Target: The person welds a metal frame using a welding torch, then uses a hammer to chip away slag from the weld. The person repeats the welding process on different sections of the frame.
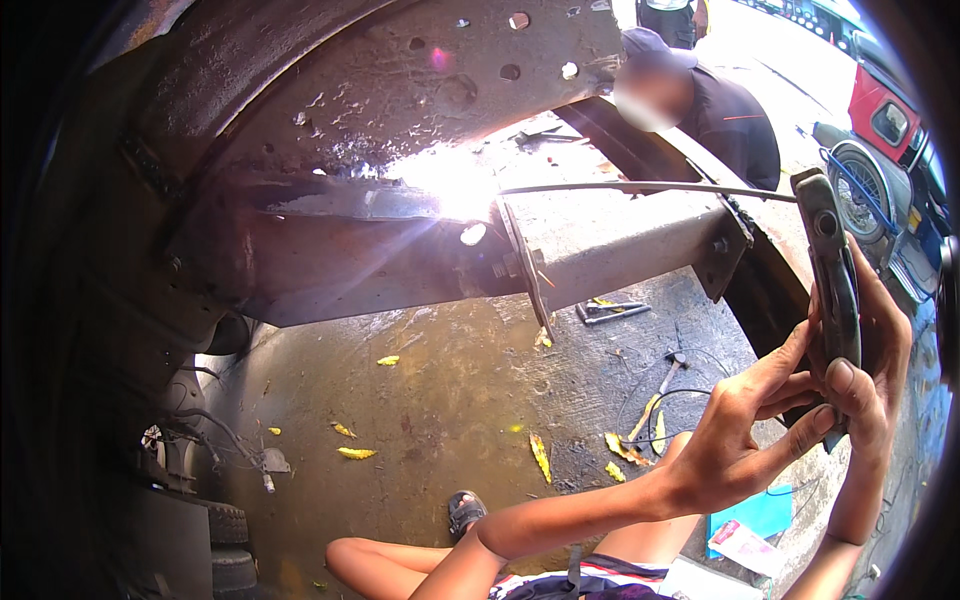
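On the right, my right hand (868,385) is wrapped around the handle of a welding electrode holder (836,290), thumb over its lower part. My left hand (740,430) closes on the same holder from the left, with its fingers and thumb at the handle. A long thin welding rod (650,186) runs left from the holder's jaws. Its far end meets a glaring white arc (462,190) at the joint between a rusty steel plate (390,110) and a steel beam (380,265). Glare hides the joint itself.
A person (735,125) crouches behind the steel frame. A hammer (672,372), cables and yellow leaves (540,458) lie on the concrete floor (430,420). Stacked tires (232,550) stand at lower left. A blue folder (770,512) lies near my leg; a red vehicle (882,115) stands far right.
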### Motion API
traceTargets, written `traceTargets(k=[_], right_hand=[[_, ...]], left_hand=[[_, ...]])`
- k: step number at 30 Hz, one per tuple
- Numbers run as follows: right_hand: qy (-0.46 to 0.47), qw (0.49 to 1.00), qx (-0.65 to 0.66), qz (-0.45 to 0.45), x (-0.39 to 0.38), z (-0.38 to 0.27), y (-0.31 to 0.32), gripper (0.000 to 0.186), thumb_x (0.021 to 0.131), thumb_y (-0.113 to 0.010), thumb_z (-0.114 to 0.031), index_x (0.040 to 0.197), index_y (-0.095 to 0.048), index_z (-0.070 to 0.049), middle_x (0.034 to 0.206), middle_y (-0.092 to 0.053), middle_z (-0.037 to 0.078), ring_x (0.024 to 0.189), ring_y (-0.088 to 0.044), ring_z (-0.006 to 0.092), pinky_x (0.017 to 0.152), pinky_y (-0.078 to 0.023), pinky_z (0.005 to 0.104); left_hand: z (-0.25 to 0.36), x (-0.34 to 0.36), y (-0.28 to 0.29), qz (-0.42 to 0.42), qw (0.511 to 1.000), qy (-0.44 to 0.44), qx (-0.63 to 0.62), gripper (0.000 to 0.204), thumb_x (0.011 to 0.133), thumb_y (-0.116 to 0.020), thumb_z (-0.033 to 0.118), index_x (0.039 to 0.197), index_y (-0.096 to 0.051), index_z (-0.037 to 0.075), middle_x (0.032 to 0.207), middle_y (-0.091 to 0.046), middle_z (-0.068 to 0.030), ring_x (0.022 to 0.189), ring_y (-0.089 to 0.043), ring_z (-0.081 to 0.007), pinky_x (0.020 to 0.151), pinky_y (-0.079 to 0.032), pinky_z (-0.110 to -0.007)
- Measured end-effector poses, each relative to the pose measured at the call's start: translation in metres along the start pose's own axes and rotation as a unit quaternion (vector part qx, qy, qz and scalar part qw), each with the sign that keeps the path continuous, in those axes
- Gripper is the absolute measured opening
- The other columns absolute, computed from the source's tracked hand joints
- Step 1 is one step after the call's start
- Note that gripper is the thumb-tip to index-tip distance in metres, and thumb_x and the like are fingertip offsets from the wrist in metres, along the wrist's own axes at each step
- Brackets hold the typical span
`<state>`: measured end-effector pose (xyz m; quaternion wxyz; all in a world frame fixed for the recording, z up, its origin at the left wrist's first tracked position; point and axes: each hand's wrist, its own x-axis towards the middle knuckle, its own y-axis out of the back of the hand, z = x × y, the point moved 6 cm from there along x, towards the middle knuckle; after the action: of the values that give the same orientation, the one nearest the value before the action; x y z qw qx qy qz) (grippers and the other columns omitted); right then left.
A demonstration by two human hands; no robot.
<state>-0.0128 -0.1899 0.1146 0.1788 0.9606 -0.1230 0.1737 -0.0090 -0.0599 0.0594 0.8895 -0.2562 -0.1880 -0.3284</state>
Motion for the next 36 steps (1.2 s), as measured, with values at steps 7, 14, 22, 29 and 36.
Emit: traceTargets(k=[7,14,22,29,36], right_hand=[[0.022,1.0,0.013,-0.004,0.002,0.002,-0.002,0.106,0.062,-0.08,-0.054,0.143,-0.046,0.006,0.117,-0.063,0.016,0.101,-0.062,0.0183,0.09,-0.046,0.0292],[-0.034,0.996,0.078,-0.037,0.004,0.006,-0.005,0.103,0.065,-0.08,-0.05,0.144,-0.045,0.007,0.109,-0.063,0.013,0.092,-0.06,0.0152,0.082,-0.047,0.0272],[0.095,0.994,0.054,-0.01,-0.014,-0.004,-0.018,0.104,0.068,-0.082,-0.044,0.146,-0.039,0.01,0.113,-0.063,0.015,0.085,-0.061,0.0132,0.074,-0.048,0.0231],[0.06,0.998,-0.016,-0.008,-0.013,-0.011,-0.01,0.098,0.071,-0.08,-0.039,0.144,-0.038,0.012,0.122,-0.061,0.021,0.1,-0.064,0.0224,0.085,-0.051,0.031],[0.152,0.985,-0.084,-0.001,-0.031,-0.029,-0.012,0.101,0.073,-0.077,-0.045,0.143,-0.037,0.016,0.125,-0.059,0.028,0.114,-0.063,0.0294,0.096,-0.05,0.0364]], left_hand=[[-0.005,-0.002,0.001,-0.012,1.0,0.015,0.005,0.077,0.096,-0.063,0.007,0.154,-0.015,-0.006,0.138,-0.053,-0.0251,0.122,-0.059,-0.0272,0.105,-0.047,-0.038],[-0.008,-0.004,0.002,0.001,1.0,0.007,0.011,0.077,0.096,-0.064,0.009,0.154,-0.016,-0.006,0.138,-0.052,-0.0243,0.12,-0.06,-0.0273,0.105,-0.047,-0.037],[-0.017,-0.021,0.01,0.004,1.0,0.002,0.028,0.085,0.096,-0.064,0.035,0.153,-0.018,-0.009,0.151,-0.037,-0.0269,0.126,-0.055,-0.0316,0.108,-0.043,-0.041],[-0.018,-0.027,0.013,0.018,0.999,0.033,-0.018,0.091,0.096,-0.054,0.056,0.155,-0.018,-0.003,0.156,-0.03,-0.0258,0.131,-0.05,-0.0363,0.11,-0.039,-0.045],[-0.015,-0.027,0.008,0.016,0.999,0.021,-0.037,0.094,0.095,-0.054,0.059,0.154,-0.018,-0.005,0.155,-0.03,-0.0274,0.131,-0.05,-0.0381,0.11,-0.039,-0.044]])
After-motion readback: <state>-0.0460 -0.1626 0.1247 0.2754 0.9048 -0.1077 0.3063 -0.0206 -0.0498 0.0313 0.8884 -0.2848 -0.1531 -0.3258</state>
